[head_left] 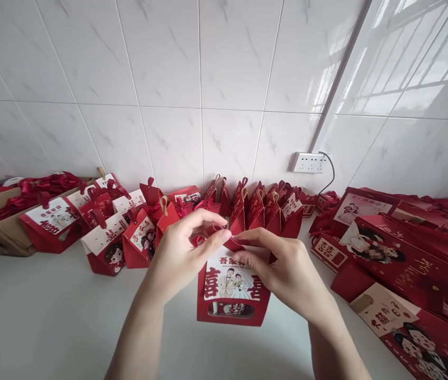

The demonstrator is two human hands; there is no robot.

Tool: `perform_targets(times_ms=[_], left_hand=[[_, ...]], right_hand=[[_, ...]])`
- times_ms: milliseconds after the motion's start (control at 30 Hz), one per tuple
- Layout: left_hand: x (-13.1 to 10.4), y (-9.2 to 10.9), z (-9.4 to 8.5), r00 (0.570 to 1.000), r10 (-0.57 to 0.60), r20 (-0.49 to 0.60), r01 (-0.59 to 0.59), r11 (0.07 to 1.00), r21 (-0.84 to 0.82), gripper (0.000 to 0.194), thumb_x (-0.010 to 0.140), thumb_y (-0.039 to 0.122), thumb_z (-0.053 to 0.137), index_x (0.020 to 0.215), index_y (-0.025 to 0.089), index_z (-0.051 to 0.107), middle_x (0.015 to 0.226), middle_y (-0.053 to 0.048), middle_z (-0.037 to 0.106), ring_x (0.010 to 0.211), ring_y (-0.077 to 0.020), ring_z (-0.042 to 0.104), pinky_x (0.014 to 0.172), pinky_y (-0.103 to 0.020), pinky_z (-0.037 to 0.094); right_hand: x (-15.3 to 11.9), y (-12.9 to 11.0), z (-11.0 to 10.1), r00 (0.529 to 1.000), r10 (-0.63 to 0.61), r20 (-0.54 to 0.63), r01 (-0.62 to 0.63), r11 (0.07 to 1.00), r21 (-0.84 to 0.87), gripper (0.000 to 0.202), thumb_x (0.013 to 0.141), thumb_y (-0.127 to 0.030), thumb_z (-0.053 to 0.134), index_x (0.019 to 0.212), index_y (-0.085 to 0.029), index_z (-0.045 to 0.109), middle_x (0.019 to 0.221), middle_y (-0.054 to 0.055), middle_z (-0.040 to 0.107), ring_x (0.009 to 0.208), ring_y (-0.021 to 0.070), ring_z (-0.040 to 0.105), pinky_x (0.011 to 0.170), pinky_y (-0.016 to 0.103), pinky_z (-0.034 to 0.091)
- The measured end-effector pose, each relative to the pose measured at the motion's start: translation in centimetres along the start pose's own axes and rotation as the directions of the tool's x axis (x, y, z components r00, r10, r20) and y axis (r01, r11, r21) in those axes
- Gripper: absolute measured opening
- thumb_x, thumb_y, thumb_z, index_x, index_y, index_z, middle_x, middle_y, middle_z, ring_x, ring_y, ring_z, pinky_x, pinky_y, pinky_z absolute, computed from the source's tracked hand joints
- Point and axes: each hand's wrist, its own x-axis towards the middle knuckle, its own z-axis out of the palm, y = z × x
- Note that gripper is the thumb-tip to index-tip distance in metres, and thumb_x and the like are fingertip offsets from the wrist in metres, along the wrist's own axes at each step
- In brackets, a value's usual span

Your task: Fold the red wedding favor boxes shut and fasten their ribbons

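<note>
A red candy box (pixel 234 282) with a white picture panel, a cartoon wedding couple and a small window stands in front of me. At its top is a dark red ribbon (pixel 232 244). My left hand (pixel 182 250) pinches one part of this ribbon between thumb and forefinger. From the other side, my right hand (pixel 285 258) closes its thumb and forefinger on the ribbon close to the box's upper edge. The fingers partly cover the box top, so how the ribbon runs there is hidden.
Finished-looking red boxes with ribbon loops (pixel 255 211) line the tiled wall. More boxes (pixel 105 245) stand left, beside a cardboard carton (pixel 13 232) of red ribbons. Larger red boxes (pixel 409 264) pile up on the right. A power strip (pixel 308 162) hangs on the wall.
</note>
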Motion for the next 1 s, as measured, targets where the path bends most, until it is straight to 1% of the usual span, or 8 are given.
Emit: perform_targets(times_ms=[167,300,400,533,600,700,833,1000], left_hand=[[-0.2,1.3,1.3,0.988,0.06,-0.144,-0.052,0.997,0.062,0.014,0.088,0.034,0.064,0.085,0.021,0.066,0.067,0.004,0.064,0.05,-0.0076,0.056,0.043,-0.016,0.044],[-0.6,1.7,1.8,0.972,0.129,-0.198,-0.11,0.988,0.104,0.013,0.087,0.032,0.065,0.092,0.021,0.065,0.075,0.004,0.068,0.051,-0.0066,0.058,0.05,-0.017,0.049],[-0.9,1.8,1.8,0.962,0.077,-0.263,-0.082,0.997,-0.008,0.024,0.083,0.032,0.07,0.102,0.02,0.06,0.079,0.002,0.067,0.057,-0.0091,0.063,0.055,-0.02,0.053],[-1.2,2.3,1.5,0.998,-0.024,-0.066,0.003,0.954,-0.301,0.038,0.087,0.037,0.064,0.115,0.024,0.041,0.082,0.0,0.067,0.066,-0.0139,0.066,0.062,-0.027,0.057],[-1.3,2.7,1.5,0.996,-0.082,0.039,0.09,0.94,-0.33,0.035,0.089,0.032,0.061,0.112,0.027,0.035,0.081,0.001,0.066,0.061,-0.0124,0.063,0.062,-0.027,0.056],[-1.4,3.1,1.6,0.996,-0.082,-0.021,0.076,0.978,-0.195,0.023,0.089,0.023,0.059,0.097,0.026,0.038,0.08,0.004,0.061,0.056,-0.0081,0.058,0.058,-0.021,0.052],[-1.1,3.4,1.7,0.995,0.095,-0.039,-0.093,0.994,0.063,0.009,0.089,0.014,0.055,0.089,0.024,0.055,0.08,0.004,0.062,0.073,-0.0077,0.062,0.065,-0.016,0.051],[-1.1,3.5,1.7,0.991,0.129,-0.035,-0.127,0.991,0.045,0.02,0.09,0.012,0.054,0.099,0.024,0.067,0.086,0.003,0.068,0.078,-0.0074,0.064,0.07,-0.015,0.053]], right_hand=[[-0.2,0.0,-0.6,0.998,-0.046,0.05,0.049,0.998,-0.047,0.012,0.092,-0.024,0.062,0.103,-0.019,0.062,0.079,-0.003,0.07,0.066,0.0099,0.067,0.054,0.017,0.047],[-0.7,0.1,-1.0,0.998,-0.047,0.043,0.046,0.999,0.005,0.01,0.091,-0.026,0.063,0.098,-0.018,0.062,0.082,0.0,0.068,0.068,0.0099,0.066,0.058,0.017,0.048],[-1.1,-0.1,-1.3,0.999,-0.047,0.011,0.046,0.998,0.04,0.009,0.091,-0.027,0.063,0.094,-0.018,0.064,0.078,-0.001,0.067,0.062,0.0086,0.062,0.057,0.017,0.047],[-1.1,-0.4,-1.6,0.996,-0.032,-0.08,0.033,0.999,0.016,0.011,0.091,-0.029,0.062,0.089,-0.018,0.066,0.063,-0.004,0.06,0.05,0.0059,0.048,0.047,0.017,0.037],[-0.9,-0.5,-1.6,0.992,-0.039,-0.122,0.042,0.999,0.02,0.013,0.093,-0.028,0.06,0.088,-0.018,0.066,0.062,-0.004,0.058,0.049,0.0057,0.044,0.045,0.018,0.033],[-0.8,-0.7,-1.5,0.988,-0.069,-0.135,0.074,0.997,0.033,0.016,0.096,-0.024,0.052,0.089,-0.018,0.065,0.066,-0.003,0.058,0.053,0.0057,0.045,0.045,0.018,0.032],[-0.8,-0.6,-1.3,0.991,-0.068,-0.114,0.074,0.996,0.048,0.014,0.096,-0.021,0.05,0.092,-0.019,0.063,0.06,-0.006,0.049,0.048,0.0049,0.035,0.041,0.018,0.027],[-1.0,-0.2,-1.2,0.991,-0.074,-0.108,0.088,0.987,0.135,0.009,0.096,-0.019,0.05,0.102,-0.022,0.056,0.063,-0.007,0.051,0.047,0.0042,0.036,0.04,0.016,0.028]])
